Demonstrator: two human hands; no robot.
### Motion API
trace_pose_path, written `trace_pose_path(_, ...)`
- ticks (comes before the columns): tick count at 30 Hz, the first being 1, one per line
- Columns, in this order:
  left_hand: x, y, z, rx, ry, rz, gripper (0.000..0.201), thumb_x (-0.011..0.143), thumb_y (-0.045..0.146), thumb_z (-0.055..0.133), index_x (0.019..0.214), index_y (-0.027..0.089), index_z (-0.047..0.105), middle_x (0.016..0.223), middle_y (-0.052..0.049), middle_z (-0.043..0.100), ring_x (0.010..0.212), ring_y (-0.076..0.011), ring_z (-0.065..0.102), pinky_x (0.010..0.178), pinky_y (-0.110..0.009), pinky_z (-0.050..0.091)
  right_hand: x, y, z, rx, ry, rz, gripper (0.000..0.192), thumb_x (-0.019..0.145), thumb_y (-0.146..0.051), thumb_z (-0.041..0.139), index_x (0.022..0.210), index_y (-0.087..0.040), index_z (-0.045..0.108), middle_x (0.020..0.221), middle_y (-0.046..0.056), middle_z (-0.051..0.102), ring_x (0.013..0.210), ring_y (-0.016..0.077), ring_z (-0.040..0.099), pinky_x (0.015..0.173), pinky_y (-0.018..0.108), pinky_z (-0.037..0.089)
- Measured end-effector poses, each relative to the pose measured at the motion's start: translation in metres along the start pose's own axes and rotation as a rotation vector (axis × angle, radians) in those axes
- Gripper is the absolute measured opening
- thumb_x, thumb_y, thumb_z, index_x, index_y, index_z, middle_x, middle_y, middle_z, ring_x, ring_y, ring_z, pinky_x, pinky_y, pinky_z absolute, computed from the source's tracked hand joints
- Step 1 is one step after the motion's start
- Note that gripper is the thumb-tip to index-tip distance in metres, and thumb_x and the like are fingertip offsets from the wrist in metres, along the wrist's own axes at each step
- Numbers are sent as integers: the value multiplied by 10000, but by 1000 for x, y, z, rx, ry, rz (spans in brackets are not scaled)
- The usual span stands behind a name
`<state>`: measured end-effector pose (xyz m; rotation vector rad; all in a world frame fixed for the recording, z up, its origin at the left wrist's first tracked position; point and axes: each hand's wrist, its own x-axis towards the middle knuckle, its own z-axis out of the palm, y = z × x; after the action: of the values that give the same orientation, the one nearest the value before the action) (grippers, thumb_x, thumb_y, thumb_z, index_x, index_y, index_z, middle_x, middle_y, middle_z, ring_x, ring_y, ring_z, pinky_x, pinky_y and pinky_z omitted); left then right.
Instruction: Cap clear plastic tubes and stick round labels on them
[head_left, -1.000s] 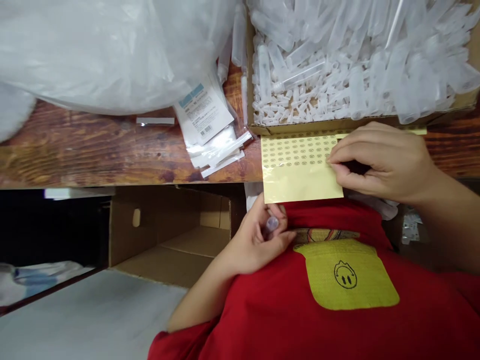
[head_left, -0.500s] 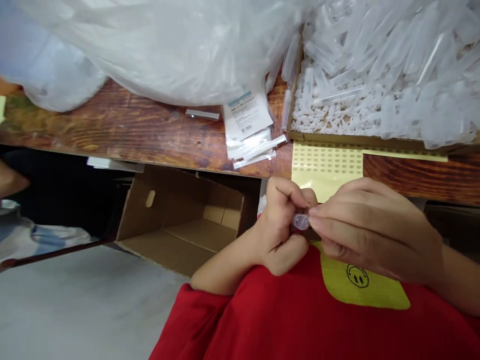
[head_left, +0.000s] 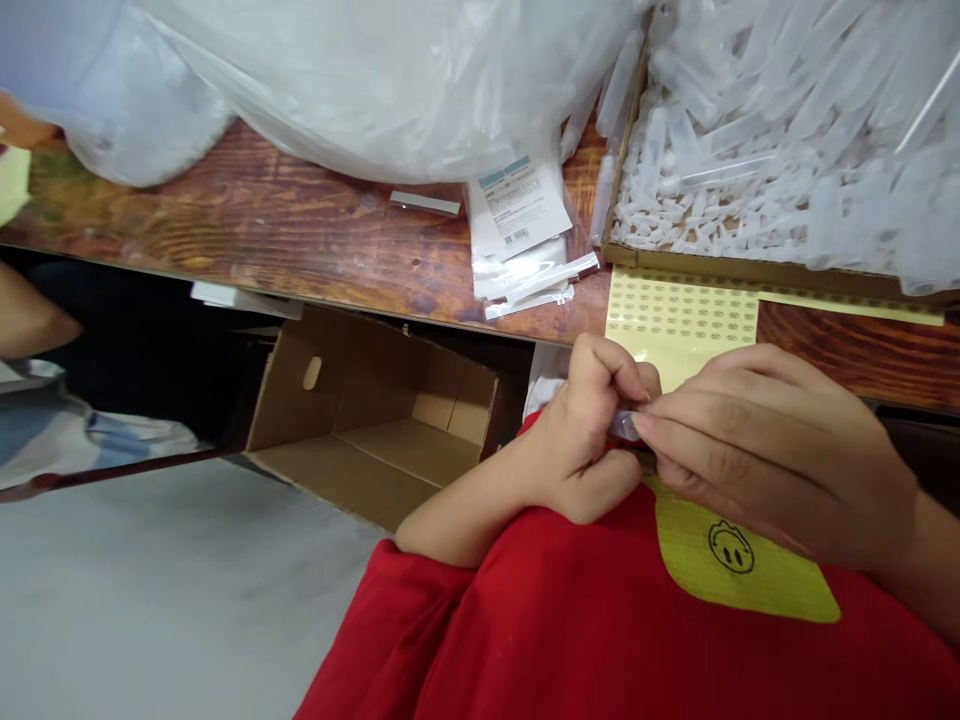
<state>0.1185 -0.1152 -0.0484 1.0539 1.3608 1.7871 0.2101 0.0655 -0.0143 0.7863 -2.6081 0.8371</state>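
Observation:
A translucent plastic tube is held in my left hand, whose fingers are curled round it; only its end shows. My right hand is closed in a pinch with its fingertips against that end. Whatever is between those fingertips, if anything, is hidden. Both hands are in front of my red shirt, just short of the table edge. Beyond them a yellow sheet of small printed stickers lies on the table.
A shallow cardboard tray holds many clear tubes and small white plastic pieces. Printed packets, a thin strip and a big plastic bag lie on the wooden table. Below is a cardboard box. Another person's arm shows at left.
The view has shifted slightly, so most things sit further right in the picture. The tube's end has turned and shows less of its round opening. Both hands stay together on it.

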Motion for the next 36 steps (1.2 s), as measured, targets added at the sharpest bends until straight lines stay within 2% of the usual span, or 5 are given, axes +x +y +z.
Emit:
trace_pose_path(8, 3, -6, -2, 64, 2, -42, 465, 630, 92, 516, 987, 260, 270, 849, 29, 408, 640, -109, 380, 610, -299, 329, 1, 0, 7, -44, 72, 34, 131, 979, -160, 596, 1087, -216, 644, 960, 14, 756, 806, 200, 673, 815, 420, 480)
trace_pose_path(18, 8, -6, -1, -67, -15, -173, 385, 693, 170, 552, 939, 269, 274, 750, 56, 393, 583, -107, 348, 585, -278, 326, -3, 3, 20, 18, 227, 95, 257, 913, -89, 672, 1096, -268, 683, 986, -12, 775, 839, 203, 686, 753, 379, 521)
trace_pose_path(26, 11, -19, 1, -101, -83, -2, 447, 629, 160, 524, 971, 274, 259, 739, 66, 421, 532, -103, 399, 573, -273, 356, -4, 7, 28, 206, 389, 115, 213, 886, -62, 714, 1002, -238, 681, 907, 14, 753, 783, 171, 656, 729, 339, 532)
trace_pose_path(32, 10, -26, -6, -85, -172, -8, 506, 587, 128, 516, 988, 278, 247, 756, 69, 374, 540, -91, 302, 535, -248, 240, -5, 13, 29, 80, 279, 68, 151, 952, -182, 673, 1103, -185, 666, 890, 47, 709, 773, 186, 596, 716, 353, 495)
trace_pose_path(36, 11, -26, -11, -5, -252, 3, 534, 562, 182, 553, 999, 278, 261, 797, 55, 414, 604, -127, 425, 581, -288, 348, -8, 17, 21, 121, 240, 25, 77, 961, -160, 625, 1028, -178, 658, 883, 46, 688, 786, 186, 589, 737, 362, 471)
